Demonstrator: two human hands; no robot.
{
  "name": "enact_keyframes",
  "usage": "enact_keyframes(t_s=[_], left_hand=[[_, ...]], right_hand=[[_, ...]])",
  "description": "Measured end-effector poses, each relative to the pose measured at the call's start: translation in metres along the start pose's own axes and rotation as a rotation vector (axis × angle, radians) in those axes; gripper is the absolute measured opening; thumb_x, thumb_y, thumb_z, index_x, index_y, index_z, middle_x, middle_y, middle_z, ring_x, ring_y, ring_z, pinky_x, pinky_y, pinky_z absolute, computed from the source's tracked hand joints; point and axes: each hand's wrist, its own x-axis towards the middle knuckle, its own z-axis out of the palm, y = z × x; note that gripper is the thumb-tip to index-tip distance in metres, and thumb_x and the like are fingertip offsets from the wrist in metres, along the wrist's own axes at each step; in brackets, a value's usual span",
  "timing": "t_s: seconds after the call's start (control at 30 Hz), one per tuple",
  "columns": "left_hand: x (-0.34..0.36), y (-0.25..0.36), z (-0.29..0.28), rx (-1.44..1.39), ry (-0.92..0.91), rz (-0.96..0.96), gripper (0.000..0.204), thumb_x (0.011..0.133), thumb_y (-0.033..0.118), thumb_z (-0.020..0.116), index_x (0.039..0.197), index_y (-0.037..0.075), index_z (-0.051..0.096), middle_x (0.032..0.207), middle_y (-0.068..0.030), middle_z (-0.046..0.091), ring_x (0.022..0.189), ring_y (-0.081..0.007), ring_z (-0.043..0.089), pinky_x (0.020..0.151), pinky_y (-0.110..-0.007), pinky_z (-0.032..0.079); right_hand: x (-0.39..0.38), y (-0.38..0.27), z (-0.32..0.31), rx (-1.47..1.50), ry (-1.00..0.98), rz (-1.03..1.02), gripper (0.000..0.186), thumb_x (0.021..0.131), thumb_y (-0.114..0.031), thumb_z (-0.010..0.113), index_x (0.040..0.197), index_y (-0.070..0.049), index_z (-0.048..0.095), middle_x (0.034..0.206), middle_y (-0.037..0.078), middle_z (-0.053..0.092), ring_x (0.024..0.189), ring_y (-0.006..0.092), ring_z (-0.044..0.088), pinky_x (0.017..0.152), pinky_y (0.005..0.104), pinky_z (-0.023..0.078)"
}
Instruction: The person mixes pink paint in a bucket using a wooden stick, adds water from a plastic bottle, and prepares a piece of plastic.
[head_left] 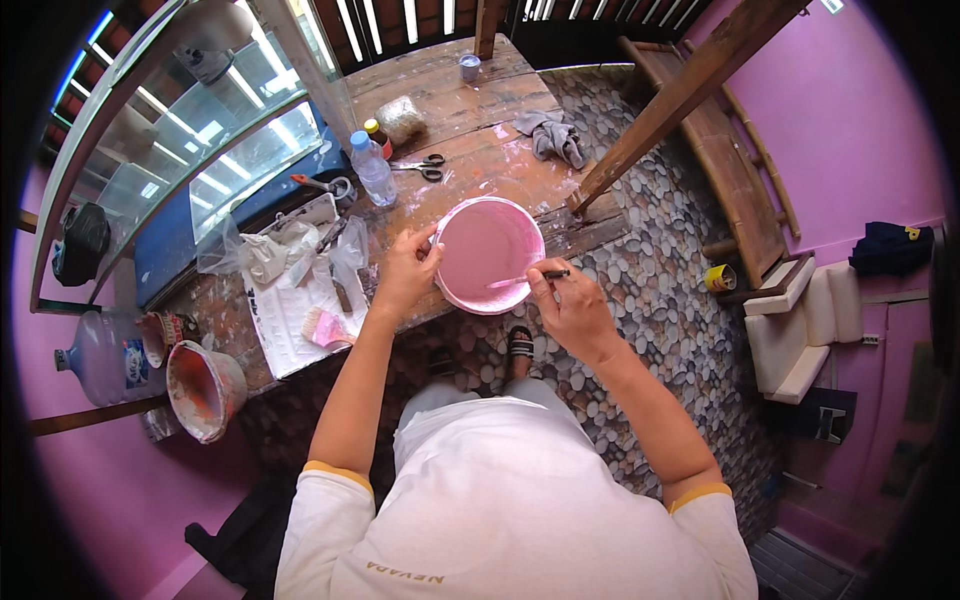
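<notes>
Pinkish bucket (466,301), one, in left hand (407,272); one stick (508,282) in right hand (578,308).

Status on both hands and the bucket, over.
Left hand holding bucket at rim. Right hand gripping slim stick, pink end inside bucket. Pink liquid within. Only stick and fingertips crossing the opening.

Wide fisheye view under bright light. Light enters through gaps between the slats (390,22) at the top and leaves streaked glare on the glass case (180,150), where two patches appear blurred. The tabletop (475,130) is well lit; the floor (650,270) darkens beneath it. The bucket (478,307), near the centre, is sharp. Straight edges bow toward a black, vignetted rim.
</notes>
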Motion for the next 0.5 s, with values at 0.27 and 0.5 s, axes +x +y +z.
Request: enact_keyframes(t_s=[0.27,0.5], left_hand=[[-0.021,-0.042,-0.018,-0.242,0.113,-0.186,0.037,0.096,0.013,0.071,0.131,-0.001,0.067,0.087,-0.0043,0.057,0.072,-0.0119,0.061,0.063,-0.028,0.055],[-0.036,-0.043,-0.018,-0.448,0.167,-0.309,0.044,0.099,0.013,0.068,0.138,-0.005,0.059,0.090,-0.0059,0.066,0.069,-0.0117,0.067,0.058,-0.028,0.059]], right_hand=[[0.031,-0.009,0.012,-0.021,-0.079,0.000,0.017,0.102,-0.015,0.058,0.097,0.000,0.063,0.093,0.017,0.068,0.081,0.0389,0.068,0.071,0.0450,0.056],[0.063,-0.021,0.045,0.041,-0.060,-0.045,0.019,0.102,-0.018,0.058,0.096,-0.001,0.063,0.092,0.021,0.067,0.083,0.0418,0.067,0.074,0.0478,0.055]])
